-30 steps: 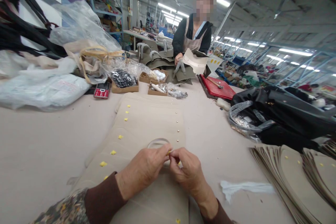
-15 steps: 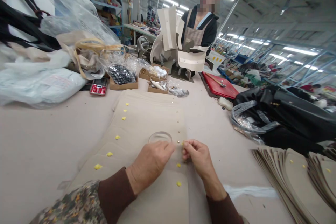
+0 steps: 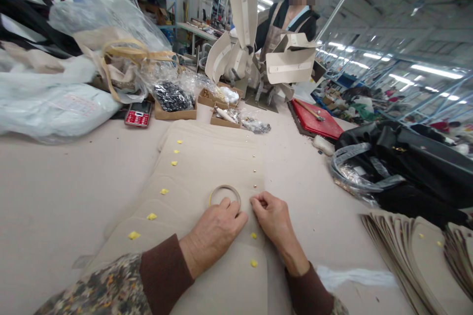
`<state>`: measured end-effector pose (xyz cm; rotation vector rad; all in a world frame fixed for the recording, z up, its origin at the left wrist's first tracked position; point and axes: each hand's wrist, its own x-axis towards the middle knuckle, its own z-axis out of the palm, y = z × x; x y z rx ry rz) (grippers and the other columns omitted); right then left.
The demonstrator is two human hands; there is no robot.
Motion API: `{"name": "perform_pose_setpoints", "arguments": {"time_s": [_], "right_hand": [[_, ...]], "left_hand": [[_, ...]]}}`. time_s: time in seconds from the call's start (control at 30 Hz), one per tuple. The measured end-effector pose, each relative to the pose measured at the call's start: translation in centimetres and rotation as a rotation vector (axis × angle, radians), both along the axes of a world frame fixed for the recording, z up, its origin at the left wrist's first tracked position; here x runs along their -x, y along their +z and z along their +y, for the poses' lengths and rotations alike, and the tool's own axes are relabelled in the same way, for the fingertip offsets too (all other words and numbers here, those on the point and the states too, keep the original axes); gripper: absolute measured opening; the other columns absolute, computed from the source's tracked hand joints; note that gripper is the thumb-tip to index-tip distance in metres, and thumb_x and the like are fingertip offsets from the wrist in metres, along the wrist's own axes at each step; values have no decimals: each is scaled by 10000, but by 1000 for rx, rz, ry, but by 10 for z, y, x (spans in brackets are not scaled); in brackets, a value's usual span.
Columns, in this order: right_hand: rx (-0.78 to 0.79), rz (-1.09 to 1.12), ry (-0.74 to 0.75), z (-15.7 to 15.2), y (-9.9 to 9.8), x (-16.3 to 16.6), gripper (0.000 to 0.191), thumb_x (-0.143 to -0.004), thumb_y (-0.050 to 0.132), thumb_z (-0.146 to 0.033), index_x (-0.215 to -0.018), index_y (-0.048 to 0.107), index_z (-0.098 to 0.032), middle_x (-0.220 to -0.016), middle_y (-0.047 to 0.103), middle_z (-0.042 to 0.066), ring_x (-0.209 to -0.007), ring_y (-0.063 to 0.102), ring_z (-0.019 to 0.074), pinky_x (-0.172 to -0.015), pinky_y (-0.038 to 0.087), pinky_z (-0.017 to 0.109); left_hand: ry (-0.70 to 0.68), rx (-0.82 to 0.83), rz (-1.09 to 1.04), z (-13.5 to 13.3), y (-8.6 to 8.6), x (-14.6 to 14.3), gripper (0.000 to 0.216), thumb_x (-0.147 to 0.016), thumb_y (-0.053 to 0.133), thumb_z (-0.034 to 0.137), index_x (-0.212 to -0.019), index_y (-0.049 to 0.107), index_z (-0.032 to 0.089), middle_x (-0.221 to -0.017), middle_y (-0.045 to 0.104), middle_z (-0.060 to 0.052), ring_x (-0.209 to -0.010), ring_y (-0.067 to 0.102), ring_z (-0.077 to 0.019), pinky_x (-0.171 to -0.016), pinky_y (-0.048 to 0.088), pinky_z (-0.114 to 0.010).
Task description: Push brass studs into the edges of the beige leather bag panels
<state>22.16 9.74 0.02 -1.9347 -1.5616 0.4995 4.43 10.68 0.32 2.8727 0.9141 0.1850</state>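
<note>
A stack of beige panels (image 3: 207, 157) lies overlapped in front of me, with small metal studs along its right edge and yellow tape bits (image 3: 152, 216) on both sides. My left hand (image 3: 216, 231) rests over the stack, its fingers closed on a thin roll of tape (image 3: 224, 187) with a yellowish rim; the hand hides its lower part. At the right edge of the panels, my right hand (image 3: 273, 216) pinches thumb and finger together just below a metal stud (image 3: 254, 186). Whatever lies between those fingertips is hidden.
Small cardboard boxes (image 3: 175, 112) of hardware and a red phone (image 3: 138, 114) stand behind the stack. A hammer lies on a red pad (image 3: 318, 119). Black bags (image 3: 414, 162) and more beige panels (image 3: 410, 241) occupy the right. Across the table, a person stands behind curved beige pieces (image 3: 290, 65).
My right hand has moved onto the panel edge, covering a stud; the yellow bit at its fingertips no longer shows. My left hand has turned flatter, and the tape roll shows more. The far beige pieces shifted.
</note>
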Motion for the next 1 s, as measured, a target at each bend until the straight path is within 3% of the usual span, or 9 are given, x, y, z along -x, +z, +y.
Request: {"name": "perform_pose_setpoints", "arguments": {"time_s": [0.07, 0.13, 0.23, 0.37, 0.53, 0.7, 0.83, 1.0], "right_hand": [[12, -43, 3, 2, -1, 0, 215, -794, 520, -318, -693, 659, -189, -598, 670, 21, -538, 596, 156, -552, 440, 250], [14, -44, -19, 1, -3, -2, 183, -787, 546, -312, -848, 659, -183, -555, 643, -6, -512, 589, 160, -537, 433, 253], [-5, 55, -96, -7, -8, -7, 272, -796, 586, -376, -979, 610, -176, -535, 611, -33, -476, 574, 160, -493, 425, 249], [-15, 177, -56, -22, -10, -10, 278, -862, 526, -434, -797, 640, -188, -623, 664, 15, -531, 599, 160, -514, 452, 250], [-138, -138, 44, -21, -10, -1, 246, -886, 491, -295, -826, 700, -179, -815, 728, 80, -736, 653, 190, -722, 464, 278], [-73, -198, 39, -4, -6, 3, 239, -864, 493, -276, -756, 687, -187, -681, 700, 37, -611, 614, 153, -621, 430, 237], [40, -204, 104, -9, 9, 0, 203, -807, 535, -251, -668, 670, -190, -575, 653, -4, -527, 556, 127, -522, 356, 218], [155, -40, 256, -32, 24, -2, 174, -791, 574, -218, -658, 681, -182, -556, 644, -18, -517, 556, 127, -496, 350, 213]], "left_hand": [[0, -4, -11, 0, -2, 0, 87, -921, 458, 124, -903, 525, 177, -896, 556, -73, -843, 520, -251, -641, 507, -350], [6, -14, -24, 0, -3, 1, 93, -919, 457, 117, -899, 523, 179, -892, 554, -72, -838, 516, -249, -640, 503, -347], [14, -23, -31, -2, -4, 2, 99, -911, 461, 105, -892, 523, 179, -886, 550, -76, -835, 512, -250, -632, 495, -343], [24, -23, -41, -4, -2, 3, 111, -903, 461, 88, -904, 526, 178, -887, 553, -79, -837, 516, -252, -636, 492, -343], [38, -25, -34, -5, -1, 2, 140, -898, 447, 64, -922, 529, 175, -880, 556, -77, -831, 525, -252, -633, 493, -340], [33, -13, -43, -4, 1, 3, 173, -883, 431, 38, -917, 529, 176, -889, 557, -78, -855, 528, -245, -653, 485, -331], [32, -5, -73, -1, 9, 8, 239, -831, 423, -12, -918, 540, 177, -880, 581, -66, -836, 550, -235, -660, 496, -333], [5, 20, -349, 5, 17, 21, 183, -894, 442, 55, -954, 563, 179, -855, 643, -40, -811, 617, -197, -739, 531, -320]]}}
